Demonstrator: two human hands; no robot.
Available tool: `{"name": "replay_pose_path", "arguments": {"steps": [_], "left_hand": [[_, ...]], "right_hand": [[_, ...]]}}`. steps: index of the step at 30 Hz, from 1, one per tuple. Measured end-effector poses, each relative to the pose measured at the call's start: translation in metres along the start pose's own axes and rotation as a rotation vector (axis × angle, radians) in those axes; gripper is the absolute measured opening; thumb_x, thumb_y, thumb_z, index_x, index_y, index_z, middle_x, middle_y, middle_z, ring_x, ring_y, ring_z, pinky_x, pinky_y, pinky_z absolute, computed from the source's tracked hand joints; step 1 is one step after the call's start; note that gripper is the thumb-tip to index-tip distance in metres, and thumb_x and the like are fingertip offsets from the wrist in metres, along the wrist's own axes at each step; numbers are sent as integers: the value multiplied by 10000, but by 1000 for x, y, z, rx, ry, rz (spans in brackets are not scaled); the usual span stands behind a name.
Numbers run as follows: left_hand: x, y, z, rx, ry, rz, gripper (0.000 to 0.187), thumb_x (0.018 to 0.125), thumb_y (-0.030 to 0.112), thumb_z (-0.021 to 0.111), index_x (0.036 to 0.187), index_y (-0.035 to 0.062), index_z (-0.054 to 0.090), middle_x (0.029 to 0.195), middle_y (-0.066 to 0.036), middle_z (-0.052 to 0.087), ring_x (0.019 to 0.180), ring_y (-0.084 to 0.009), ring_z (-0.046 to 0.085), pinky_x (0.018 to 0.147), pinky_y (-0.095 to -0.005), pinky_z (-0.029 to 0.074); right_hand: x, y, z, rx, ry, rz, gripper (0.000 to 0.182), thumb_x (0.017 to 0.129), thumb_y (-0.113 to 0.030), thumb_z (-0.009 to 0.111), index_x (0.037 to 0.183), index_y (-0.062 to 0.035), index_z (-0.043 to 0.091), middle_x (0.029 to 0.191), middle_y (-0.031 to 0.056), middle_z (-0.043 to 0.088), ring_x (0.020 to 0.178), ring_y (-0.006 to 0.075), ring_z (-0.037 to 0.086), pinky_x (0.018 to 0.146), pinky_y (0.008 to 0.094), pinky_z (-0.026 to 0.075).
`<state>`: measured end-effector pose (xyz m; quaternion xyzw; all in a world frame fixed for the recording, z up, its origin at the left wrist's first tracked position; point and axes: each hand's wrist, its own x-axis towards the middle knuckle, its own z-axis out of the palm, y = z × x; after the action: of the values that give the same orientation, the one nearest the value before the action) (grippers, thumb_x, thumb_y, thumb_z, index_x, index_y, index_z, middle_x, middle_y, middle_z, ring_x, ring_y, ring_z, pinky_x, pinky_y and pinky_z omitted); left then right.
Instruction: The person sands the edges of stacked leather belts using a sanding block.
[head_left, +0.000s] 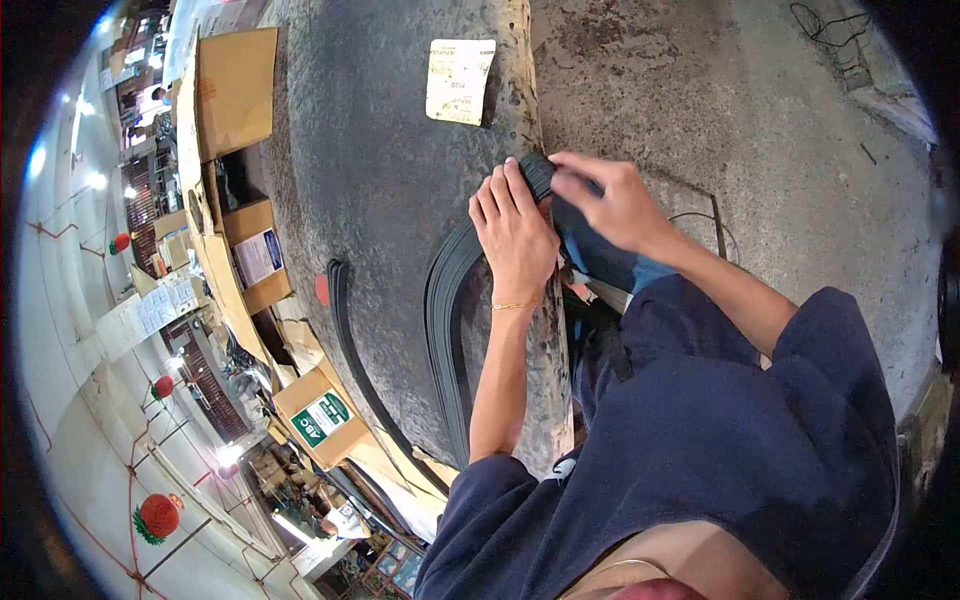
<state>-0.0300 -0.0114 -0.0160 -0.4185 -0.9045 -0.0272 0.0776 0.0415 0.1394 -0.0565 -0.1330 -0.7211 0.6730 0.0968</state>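
Observation:
A thick bundle of long black strips curves across a dark, worn tabletop. My left hand is closed over its upper part near the table's edge, fingers pressed on the strips. Just beyond those fingers, the bundle's end bends over the edge. My right hand is at this end, its fingertips close to the strips; motion smears the fingers, and whether they grip anything is unclear. A separate, thinner group of black strips lies farther left on the table.
A printed paper label lies on the table near its edge. Cardboard boxes line the table's far side, one with a green label. A red round object sits beside the thinner strips. Concrete floor shows at the right.

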Motion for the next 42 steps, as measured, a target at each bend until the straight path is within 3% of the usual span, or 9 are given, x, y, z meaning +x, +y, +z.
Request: {"name": "replay_pose_path", "arguments": {"steps": [1,4,6,8,19,31,38,41,42], "left_hand": [[0,1,-1,-4,-8,-12,636,883,142,609,1434,-109,413,1337,-261,526,1222,-424,500,1080,-526,353],[-1,2,1,8,-13,-28,627,899,171,627,1420,-116,429,1340,-260,530,1231,-418,498,1080,-535,353],[-2,2,1,2,-2,-26,641,895,159,602,1448,-90,396,1341,-253,514,1224,-428,492,1073,-523,356],[-2,0,1,-1,7,-14,635,903,165,602,1448,-88,397,1341,-252,514,1224,-427,492,1071,-524,356],[-1,2,1,-19,7,-29,622,914,169,622,1440,-82,405,1337,-249,520,1220,-429,496,1071,-523,357],[-2,1,1,-31,19,-22,624,914,164,613,1444,-91,404,1345,-254,521,1225,-428,497,1071,-526,361],[-2,0,1,-34,23,-27,632,897,160,643,1437,-79,418,1325,-246,530,1221,-420,500,1063,-523,365],[6,-1,-11,-90,-47,-43,614,885,169,673,1403,-68,445,1249,-230,543,1172,-412,513,1026,-515,389],[9,-2,-18,-139,-128,-66,603,877,175,692,1381,-63,461,1203,-221,547,1144,-407,520,1003,-508,404]], "right_hand": [[9,8,7,306,31,148,435,992,-337,688,1256,8,671,1152,150,741,972,232,730,861,374,574],[32,8,10,666,-95,393,390,982,-364,704,1183,-30,689,1062,85,733,952,143,690,817,352,578],[40,8,8,672,-130,431,330,963,-353,733,1125,-72,674,998,36,693,921,128,663,810,327,569],[52,18,0,806,-364,519,258,988,-314,701,1129,-102,655,1022,-6,665,971,95,635,824,305,549],[77,59,-14,905,-620,486,253,990,-270,707,1174,-105,653,1105,4,683,1040,130,661,879,362,583],[74,67,-7,996,-604,471,282,965,-242,741,1200,-108,662,1114,16,706,1065,163,682,908,386,586],[71,84,-2,953,-564,438,331,960,-255,745,1235,-90,666,1155,5,697,1075,130,654,906,363,599],[82,64,-14,730,-557,345,212,980,-156,708,1169,-59,708,1062,17,721,955,117,688,806,298,599],[94,53,-24,451,-467,224,189,974,-144,709,1139,-53,725,1028,25,730,923,122,691,801,302,595]]}}
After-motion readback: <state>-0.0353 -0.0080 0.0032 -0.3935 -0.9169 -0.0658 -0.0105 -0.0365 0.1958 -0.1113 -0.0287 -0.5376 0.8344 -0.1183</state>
